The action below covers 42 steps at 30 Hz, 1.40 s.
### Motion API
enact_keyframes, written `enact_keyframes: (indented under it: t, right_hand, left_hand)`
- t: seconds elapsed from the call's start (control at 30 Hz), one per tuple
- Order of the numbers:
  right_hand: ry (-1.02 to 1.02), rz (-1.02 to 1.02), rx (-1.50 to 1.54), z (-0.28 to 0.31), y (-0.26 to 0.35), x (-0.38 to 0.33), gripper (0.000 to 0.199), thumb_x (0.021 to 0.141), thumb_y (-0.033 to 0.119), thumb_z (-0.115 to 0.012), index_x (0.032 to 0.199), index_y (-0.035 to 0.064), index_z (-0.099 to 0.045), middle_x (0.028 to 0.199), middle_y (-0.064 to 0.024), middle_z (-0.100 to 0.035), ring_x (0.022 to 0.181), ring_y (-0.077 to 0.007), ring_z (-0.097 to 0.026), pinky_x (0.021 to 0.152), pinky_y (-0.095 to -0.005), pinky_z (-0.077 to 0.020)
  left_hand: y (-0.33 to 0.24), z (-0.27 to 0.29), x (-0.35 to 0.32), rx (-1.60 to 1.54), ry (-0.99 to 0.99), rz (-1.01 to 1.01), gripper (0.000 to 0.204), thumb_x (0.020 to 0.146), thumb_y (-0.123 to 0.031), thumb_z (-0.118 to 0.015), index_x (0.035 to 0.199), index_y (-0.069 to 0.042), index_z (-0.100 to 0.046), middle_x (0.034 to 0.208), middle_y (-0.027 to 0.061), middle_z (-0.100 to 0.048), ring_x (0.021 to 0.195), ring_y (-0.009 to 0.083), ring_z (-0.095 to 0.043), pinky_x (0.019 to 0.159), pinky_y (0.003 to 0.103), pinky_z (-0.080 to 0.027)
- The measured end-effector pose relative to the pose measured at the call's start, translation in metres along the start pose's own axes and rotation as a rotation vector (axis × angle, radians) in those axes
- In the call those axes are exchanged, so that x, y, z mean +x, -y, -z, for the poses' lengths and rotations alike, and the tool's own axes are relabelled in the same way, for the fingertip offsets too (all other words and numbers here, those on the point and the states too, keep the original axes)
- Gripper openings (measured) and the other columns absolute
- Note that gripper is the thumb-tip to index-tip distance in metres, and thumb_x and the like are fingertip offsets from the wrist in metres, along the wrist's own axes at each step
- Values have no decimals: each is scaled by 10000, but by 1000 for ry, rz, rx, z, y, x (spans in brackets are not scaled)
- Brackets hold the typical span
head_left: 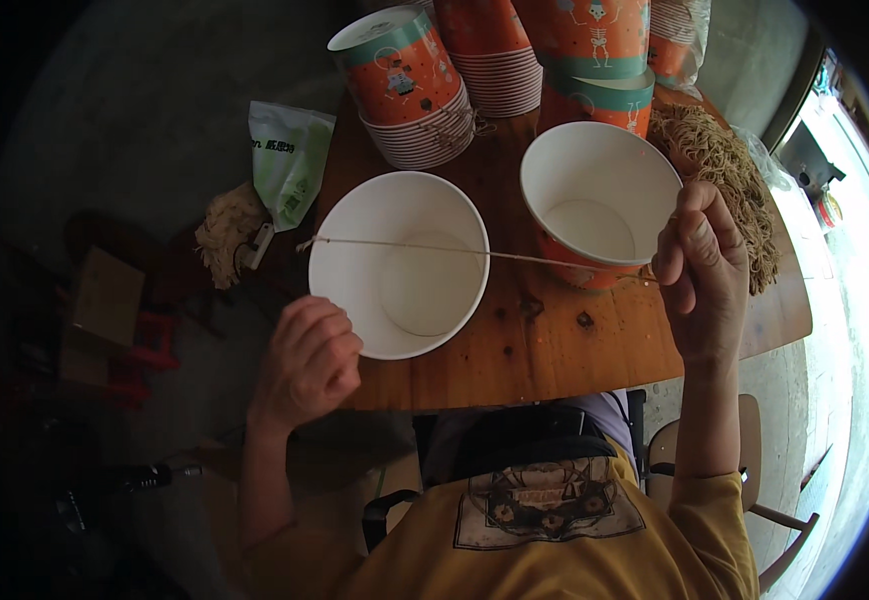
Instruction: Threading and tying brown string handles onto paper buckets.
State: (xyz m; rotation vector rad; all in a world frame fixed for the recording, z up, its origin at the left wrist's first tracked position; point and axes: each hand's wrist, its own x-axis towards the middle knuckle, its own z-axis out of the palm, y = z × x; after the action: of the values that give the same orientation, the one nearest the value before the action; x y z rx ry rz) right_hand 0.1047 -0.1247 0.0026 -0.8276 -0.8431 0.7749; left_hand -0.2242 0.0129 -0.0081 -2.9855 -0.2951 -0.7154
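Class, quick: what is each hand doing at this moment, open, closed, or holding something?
Left hand: closed, gripping the near rim of the left paper bucket.
Right hand: closed, pinching the thin string stretched across that bucket.

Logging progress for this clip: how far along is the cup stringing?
Done: nothing clearly finished; the stacks of orange paper cups show no strings I can make out. In hand: the right hand pinches a thin tan string stretched over two open white-lined paper cups; the left hand is fisted beside one. Left: the pile of tan strings.
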Motion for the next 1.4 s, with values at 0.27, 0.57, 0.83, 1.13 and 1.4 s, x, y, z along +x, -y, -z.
enact_keyframes:
  t: [0.27,0.57,0.83,1.13,1.4]
  right_hand:
    - [-11,22,-226,-11,3,1,115,943,159,-586,975,48,-579,671,-52,-644,432,-13,-456,387,-130,-303]
    - [343,-156,-314,-37,-45,-43,302,899,45,-630,1087,42,-394,768,-34,-650,733,-97,-652,653,-240,-501]
    - [491,-167,-432,-43,-39,-48,458,863,47,-683,1184,25,-358,866,-66,-665,833,-126,-678,722,-246,-518]
    - [632,187,-887,-40,-36,-54,676,824,97,-719,1358,-12,-319,838,-86,-672,713,-210,-695,632,-298,-540]
    - [503,-155,-670,-32,-38,-63,658,819,141,-746,1331,36,-347,710,-52,-652,645,-135,-662,601,-242,-492]
  left_hand:
    - [27,1,-11,-107,-59,72,239,687,59,-522,914,-15,-504,959,135,-548,1024,337,-578,942,502,-460]
    - [-34,-1,37,-290,-108,215,291,738,53,-537,1023,5,-569,1018,164,-576,993,332,-584,876,418,-477]
    - [-89,-11,70,-793,29,384,424,825,-70,-688,1202,-9,-504,988,105,-561,741,147,-591,592,282,-493]
    - [-99,-19,76,-647,76,425,223,837,-49,-676,962,-15,-493,830,103,-543,725,244,-593,622,362,-489]
    - [-101,-29,62,-588,-96,464,162,856,24,-625,957,-12,-504,824,104,-526,647,232,-558,580,336,-458]
